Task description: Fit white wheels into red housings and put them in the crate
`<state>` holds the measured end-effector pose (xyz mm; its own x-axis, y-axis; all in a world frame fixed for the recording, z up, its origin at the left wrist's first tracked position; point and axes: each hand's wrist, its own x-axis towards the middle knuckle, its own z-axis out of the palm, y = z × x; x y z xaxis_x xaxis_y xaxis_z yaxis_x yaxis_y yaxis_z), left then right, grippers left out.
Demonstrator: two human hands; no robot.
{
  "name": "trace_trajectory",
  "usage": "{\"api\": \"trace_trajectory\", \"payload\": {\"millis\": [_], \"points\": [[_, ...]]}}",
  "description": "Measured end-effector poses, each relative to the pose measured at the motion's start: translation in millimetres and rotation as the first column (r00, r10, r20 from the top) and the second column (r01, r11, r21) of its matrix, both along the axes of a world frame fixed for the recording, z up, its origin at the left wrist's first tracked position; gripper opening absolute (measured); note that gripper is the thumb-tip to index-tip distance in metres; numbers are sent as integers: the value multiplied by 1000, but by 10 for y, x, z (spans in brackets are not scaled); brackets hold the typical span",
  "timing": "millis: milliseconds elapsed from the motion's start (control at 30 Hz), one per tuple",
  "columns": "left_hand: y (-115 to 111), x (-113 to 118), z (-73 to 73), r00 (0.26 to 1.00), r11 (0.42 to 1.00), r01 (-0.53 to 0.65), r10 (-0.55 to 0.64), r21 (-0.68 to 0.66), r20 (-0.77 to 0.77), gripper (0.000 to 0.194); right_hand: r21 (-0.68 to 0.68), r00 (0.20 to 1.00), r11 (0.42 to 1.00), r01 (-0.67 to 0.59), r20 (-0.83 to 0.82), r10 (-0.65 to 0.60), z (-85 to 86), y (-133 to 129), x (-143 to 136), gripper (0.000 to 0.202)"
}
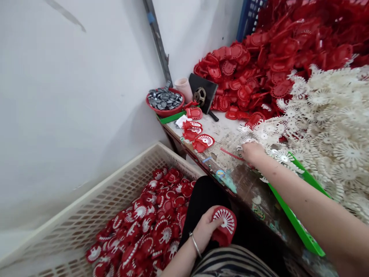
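Near my lap, my left hand (208,225) grips a red plastic part (224,239) with a white fan-shaped insert (226,220) on its rounded face. The thumb presses on the insert. My right hand (253,153) reaches over the table to the near edge of a heap of white fan-shaped pieces (343,115). Its fingers are pinched at one white piece (241,143), and the fingertips are partly hidden. Left of that hand, red parts with white inserts (205,141) lie by the table edge.
Loose red parts (276,50) are piled at the back. A red bowl of grey discs (165,100), a pink cup (184,89) and a black stand (203,92) are by the wall. A green tray (296,219) edges the white heap. Below left, a cream crate (72,215) contains red-and-white parts (150,219).
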<state>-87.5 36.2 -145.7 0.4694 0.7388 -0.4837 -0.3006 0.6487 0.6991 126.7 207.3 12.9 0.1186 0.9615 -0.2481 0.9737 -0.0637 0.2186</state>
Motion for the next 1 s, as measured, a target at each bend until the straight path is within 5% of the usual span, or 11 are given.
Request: {"api": "trace_trajectory", "payload": {"millis": [300, 567, 800, 933, 1000], "points": [[39, -1, 26, 999, 999, -8, 10, -42, 37, 45, 23, 1000, 1000, -1, -16, 2, -15, 29, 242, 26], [30, 31, 74, 997, 993, -47, 53, -112, 50, 46, 251, 951, 954, 167, -296, -88, 203, -61, 527, 25], [28, 50, 96, 994, 990, -110, 111, -84, 13, 47, 338, 763, 883, 326, -645, -35, 352, -676, 546, 36], [29, 90, 330, 980, 980, -197, 196, -41, -33, 44, 353, 499, 863, 360, -855, 141, 223, -1249, 274, 29], [48, 152, 514, 969, 970, -244, 244, 11, -23, 43, 461, 515, 856, 233, -805, 293, 119, -1514, 84, 25]]}}
